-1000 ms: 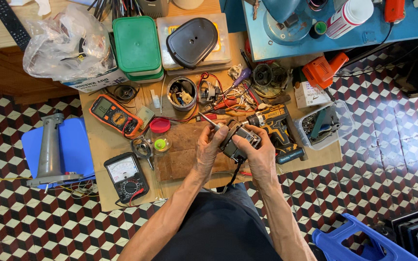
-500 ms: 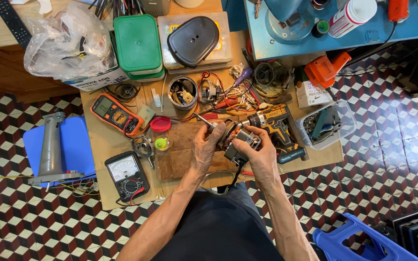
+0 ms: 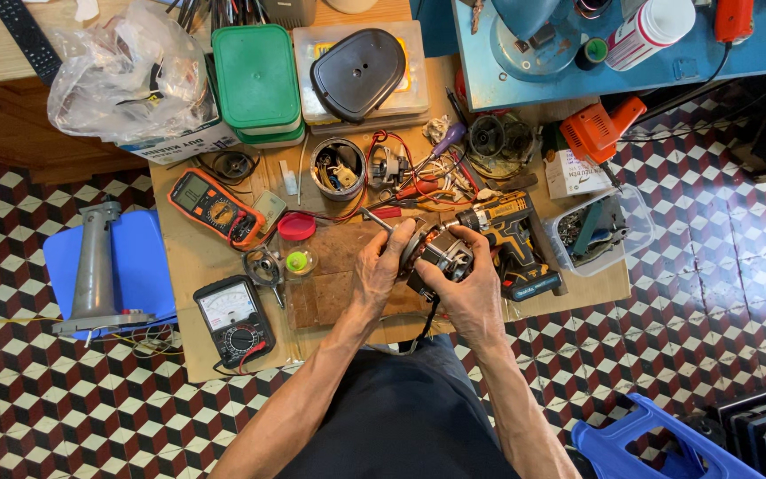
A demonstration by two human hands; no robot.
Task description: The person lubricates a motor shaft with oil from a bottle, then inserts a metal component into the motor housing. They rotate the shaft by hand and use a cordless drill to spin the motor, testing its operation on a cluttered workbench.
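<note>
Fingers of both hands close around a small electric motor [image 3: 437, 255], held just above a brown board [image 3: 339, 275] on the worktop [image 3: 197, 257]. The left hand [image 3: 383, 266] grips its left side, the right hand [image 3: 467, 284] its lower right. A cordless drill [image 3: 511, 235] lies just beside it; an analog meter [image 3: 234, 318] sits left.

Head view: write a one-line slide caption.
Both hands, left hand and right hand, hold a small motor over a cluttered workbench.
</note>
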